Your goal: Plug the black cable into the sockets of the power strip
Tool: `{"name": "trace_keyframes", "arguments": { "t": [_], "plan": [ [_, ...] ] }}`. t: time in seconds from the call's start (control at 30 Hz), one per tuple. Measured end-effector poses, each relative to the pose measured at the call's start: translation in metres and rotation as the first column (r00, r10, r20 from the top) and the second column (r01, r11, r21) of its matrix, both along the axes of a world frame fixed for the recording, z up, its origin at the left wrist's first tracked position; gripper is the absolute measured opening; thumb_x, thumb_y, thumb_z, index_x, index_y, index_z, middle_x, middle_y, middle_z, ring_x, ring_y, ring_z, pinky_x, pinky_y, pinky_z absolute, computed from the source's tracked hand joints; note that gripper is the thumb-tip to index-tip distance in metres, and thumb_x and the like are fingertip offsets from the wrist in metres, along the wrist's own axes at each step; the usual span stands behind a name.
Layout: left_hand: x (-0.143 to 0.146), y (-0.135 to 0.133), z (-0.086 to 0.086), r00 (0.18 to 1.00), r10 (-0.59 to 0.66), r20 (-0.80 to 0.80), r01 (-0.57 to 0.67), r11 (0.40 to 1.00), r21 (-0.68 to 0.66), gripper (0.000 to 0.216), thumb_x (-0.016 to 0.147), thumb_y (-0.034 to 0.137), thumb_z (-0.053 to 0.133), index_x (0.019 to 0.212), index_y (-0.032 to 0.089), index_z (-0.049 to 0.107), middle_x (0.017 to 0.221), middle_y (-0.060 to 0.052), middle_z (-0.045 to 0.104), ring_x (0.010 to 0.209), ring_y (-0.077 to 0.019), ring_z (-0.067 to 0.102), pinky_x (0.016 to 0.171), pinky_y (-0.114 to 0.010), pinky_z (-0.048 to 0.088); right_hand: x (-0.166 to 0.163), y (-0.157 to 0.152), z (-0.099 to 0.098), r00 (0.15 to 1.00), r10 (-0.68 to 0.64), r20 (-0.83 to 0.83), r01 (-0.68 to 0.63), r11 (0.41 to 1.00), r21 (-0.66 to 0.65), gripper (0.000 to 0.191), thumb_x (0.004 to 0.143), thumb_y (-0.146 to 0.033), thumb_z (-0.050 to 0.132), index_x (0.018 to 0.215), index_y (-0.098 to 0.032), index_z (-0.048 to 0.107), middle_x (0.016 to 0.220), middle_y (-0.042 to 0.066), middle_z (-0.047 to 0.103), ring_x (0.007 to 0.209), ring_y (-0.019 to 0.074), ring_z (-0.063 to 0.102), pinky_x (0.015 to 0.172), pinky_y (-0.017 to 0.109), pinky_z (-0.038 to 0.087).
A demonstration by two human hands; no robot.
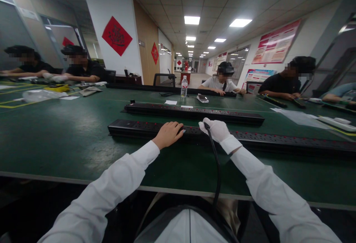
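Observation:
A long black power strip (258, 139) with rows of sockets and small red marks lies across the green table in front of me. My left hand (168, 133), bare, rests on top of it with fingers stretched out and the thumb apart at the near edge. White-gloved, my right hand (216, 129) is closed around the end of a black power cord (217, 169) just over the strip. The cord hangs down past the table edge toward my lap. Its plug is mostly hidden by the glove, so whether it touches a socket I cannot tell.
Behind lies a second black power strip (194, 112), and another long black strip (167, 88) farther back. A water bottle (184, 87), a phone (202, 98) and paper slips (170, 102) stand or lie between. Several people work around the table; plastic wrap (44, 95) lies left.

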State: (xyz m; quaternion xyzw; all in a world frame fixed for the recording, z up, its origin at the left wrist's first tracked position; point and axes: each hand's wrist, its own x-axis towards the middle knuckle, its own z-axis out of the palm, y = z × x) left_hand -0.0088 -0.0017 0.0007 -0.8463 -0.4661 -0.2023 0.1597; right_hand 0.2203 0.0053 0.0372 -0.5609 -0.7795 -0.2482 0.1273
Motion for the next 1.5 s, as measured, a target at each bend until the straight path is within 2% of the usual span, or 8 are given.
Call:
{"name": "trace_keyframes", "arguments": {
  "t": [0.47, 0.73, 1.27, 1.5],
  "plan": [
    [0.001, -0.001, 0.000, 1.000, 0.015, 0.004, -0.016, 1.000, 0.010, 0.041, 0.089, 0.041, 0.028, 0.116, 0.018, 0.048, 0.103, -0.007, 0.058, 0.095, -0.0200, 0.053, 0.083, -0.034, 0.039, -0.009, 0.000, -0.010, 0.994, 0.090, -0.058, -0.084, 0.991, 0.102, 0.040, 0.085, -0.049, 0.025, 0.085, -0.024, 0.057, 0.060, 0.001, 0.062, 0.053, 0.0132, 0.053, 0.050, 0.024, 0.013],
    [0.000, -0.001, 0.000, 1.000, 0.016, 0.007, -0.016, 1.000, 0.004, 0.041, 0.089, 0.042, 0.028, 0.117, 0.018, 0.048, 0.103, -0.008, 0.058, 0.095, -0.0198, 0.053, 0.083, -0.034, 0.039, -0.006, -0.007, -0.019, 0.984, 0.073, -0.162, -0.051, 0.990, 0.135, 0.045, 0.086, -0.051, 0.024, 0.080, -0.023, 0.059, 0.058, 0.001, 0.062, 0.051, 0.0116, 0.052, 0.050, 0.023, 0.015],
    [-0.001, -0.001, -0.001, 0.999, 0.030, 0.009, -0.030, 1.000, -0.008, 0.042, 0.089, 0.042, 0.029, 0.122, 0.017, 0.039, 0.104, -0.008, 0.058, 0.096, -0.0200, 0.054, 0.083, -0.033, 0.039, -0.006, -0.013, -0.019, 0.977, 0.053, -0.207, -0.036, 0.996, 0.087, 0.047, 0.085, -0.055, 0.025, 0.080, -0.022, 0.058, 0.057, 0.002, 0.062, 0.054, 0.0131, 0.055, 0.051, 0.023, 0.019],
    [0.000, -0.001, 0.001, 0.999, 0.044, 0.028, -0.043, 0.998, -0.048, 0.036, 0.088, 0.042, 0.032, 0.114, 0.018, 0.041, 0.099, -0.007, 0.059, 0.091, -0.0188, 0.055, 0.081, -0.032, 0.040, -0.006, -0.016, -0.017, 0.973, 0.076, -0.216, -0.063, 0.996, 0.068, 0.048, 0.085, -0.054, 0.026, 0.081, -0.020, 0.058, 0.058, 0.003, 0.061, 0.052, 0.0115, 0.054, 0.050, 0.022, 0.021]
  ]
}}
